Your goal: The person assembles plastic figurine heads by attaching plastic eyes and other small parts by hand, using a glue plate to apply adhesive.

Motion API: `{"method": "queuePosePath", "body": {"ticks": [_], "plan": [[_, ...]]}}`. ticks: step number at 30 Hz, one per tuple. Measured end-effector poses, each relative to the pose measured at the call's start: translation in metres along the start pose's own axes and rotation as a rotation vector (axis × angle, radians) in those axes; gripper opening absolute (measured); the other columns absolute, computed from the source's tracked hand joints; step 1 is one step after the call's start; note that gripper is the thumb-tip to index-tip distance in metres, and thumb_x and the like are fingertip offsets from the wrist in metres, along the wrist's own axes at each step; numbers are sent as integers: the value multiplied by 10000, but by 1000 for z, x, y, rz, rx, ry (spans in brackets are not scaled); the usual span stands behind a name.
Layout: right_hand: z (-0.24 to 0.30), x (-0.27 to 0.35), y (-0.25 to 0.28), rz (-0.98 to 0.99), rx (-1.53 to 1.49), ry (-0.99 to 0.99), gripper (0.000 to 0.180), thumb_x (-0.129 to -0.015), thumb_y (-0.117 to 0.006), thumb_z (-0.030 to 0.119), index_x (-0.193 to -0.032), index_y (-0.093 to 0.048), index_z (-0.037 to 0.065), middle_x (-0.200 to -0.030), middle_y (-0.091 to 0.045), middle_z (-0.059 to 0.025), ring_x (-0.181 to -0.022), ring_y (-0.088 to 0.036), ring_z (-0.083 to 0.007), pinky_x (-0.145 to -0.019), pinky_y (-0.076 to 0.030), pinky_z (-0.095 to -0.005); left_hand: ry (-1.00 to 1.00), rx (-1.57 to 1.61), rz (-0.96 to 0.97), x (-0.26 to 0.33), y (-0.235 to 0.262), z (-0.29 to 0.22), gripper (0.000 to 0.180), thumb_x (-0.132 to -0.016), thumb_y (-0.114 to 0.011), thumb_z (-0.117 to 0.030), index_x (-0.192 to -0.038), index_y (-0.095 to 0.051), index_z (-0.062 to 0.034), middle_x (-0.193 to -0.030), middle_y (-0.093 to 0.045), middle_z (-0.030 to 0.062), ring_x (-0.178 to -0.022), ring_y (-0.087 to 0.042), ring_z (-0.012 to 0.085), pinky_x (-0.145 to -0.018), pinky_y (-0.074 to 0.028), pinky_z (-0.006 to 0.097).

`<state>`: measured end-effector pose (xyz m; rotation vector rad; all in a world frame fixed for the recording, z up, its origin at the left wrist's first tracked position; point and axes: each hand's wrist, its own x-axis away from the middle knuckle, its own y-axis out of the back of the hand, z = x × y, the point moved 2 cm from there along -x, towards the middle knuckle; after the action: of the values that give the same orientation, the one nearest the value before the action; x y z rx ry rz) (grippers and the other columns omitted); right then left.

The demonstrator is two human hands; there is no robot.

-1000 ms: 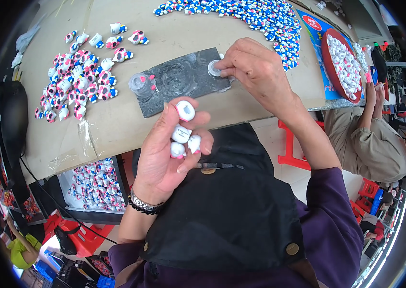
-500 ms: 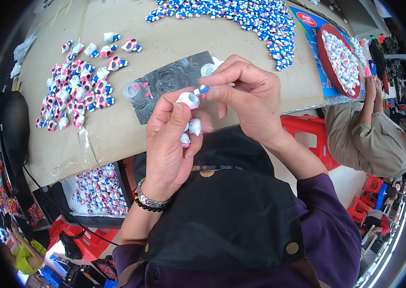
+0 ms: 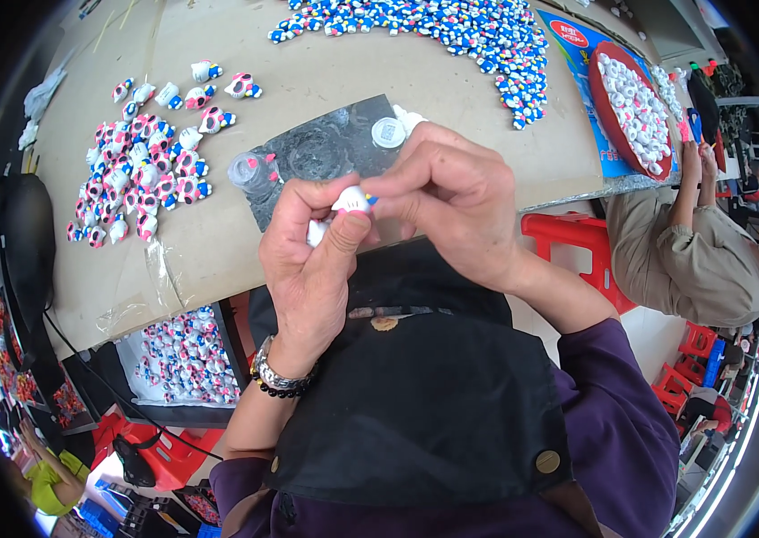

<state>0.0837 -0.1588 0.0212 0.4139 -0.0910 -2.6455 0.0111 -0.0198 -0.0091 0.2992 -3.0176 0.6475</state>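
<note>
Between the thumb and fingers of my left hand [image 3: 308, 255] is a white figurine head [image 3: 352, 199] with fine dark lines. Another white head [image 3: 316, 233] shows lower in the same palm, partly covered by the fingers. My right hand [image 3: 456, 202] pinches a small blue and yellow figurine body [image 3: 371, 198] against the side of the first head; most of the body is hidden by the fingertips. Just beyond both hands lies a dark grey work mat [image 3: 308, 148] bearing a clear round cup [image 3: 243, 169] with pink bits and a round white lid [image 3: 388, 134].
Joined figurines [image 3: 133, 175] cover the table's left side. A large heap of blue bodies [image 3: 451, 31] lies at the far side. White heads fill a red tray [image 3: 602, 99] at right. Below the table's edge stands a box of figurines [image 3: 187, 354]. Another person [image 3: 680, 251] sits at right.
The blue body, held apart at the head's opening before, is now against the head. My left hand has turned the head over, and its fingers now cover more of the spare heads.
</note>
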Motion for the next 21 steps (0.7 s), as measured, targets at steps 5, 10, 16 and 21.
{"method": "queuePosePath", "body": {"ticks": [5, 10, 16, 21], "plan": [[2, -1, 0, 48, 125, 206, 149, -741, -730, -85, -864, -700, -7, -794, -591, -58, -676, -602, -109, -550, -463, -228, -23, -91, -45, 2, -2, -6, 246, -928, -647, -138, -1109, -562, 4, -904, -613, 29, -716, -577, 60, -617, -472, 182], [13, -13, 0, 33, 115, 328, 231, -711, -748, -67, -924, -714, 16, -835, -615, -47, -696, -602, -115, -577, -477, -229, -56, -66, -50, 0, -1, -24, 241, -927, -634, -110, -1127, -550, -5, -941, -639, 53, -717, -595, 68, -565, -439, 171], [-15, -57, 94, -159, 780, 127, 191, -758, -718, 46, -948, -716, 65, -947, -667, -42, -798, -624, -141, -618, -507, -276, -301, -498, -407, -26, 53, -70, 225, -962, -575, -152, -1127, -578, 2, -837, -618, 34, -629, -536, 39, -447, -300, 146], [-49, -65, 121, -134, 1306, 125, 176, -730, -725, 47, -901, -711, 84, -924, -656, -53, -909, -606, -219, -704, -519, -364, -489, -894, -536, -56, 142, -92, 266, -971, -577, -207, -1138, -597, -1, -728, -563, -16, -598, -469, 13, -478, -304, 159]]}}
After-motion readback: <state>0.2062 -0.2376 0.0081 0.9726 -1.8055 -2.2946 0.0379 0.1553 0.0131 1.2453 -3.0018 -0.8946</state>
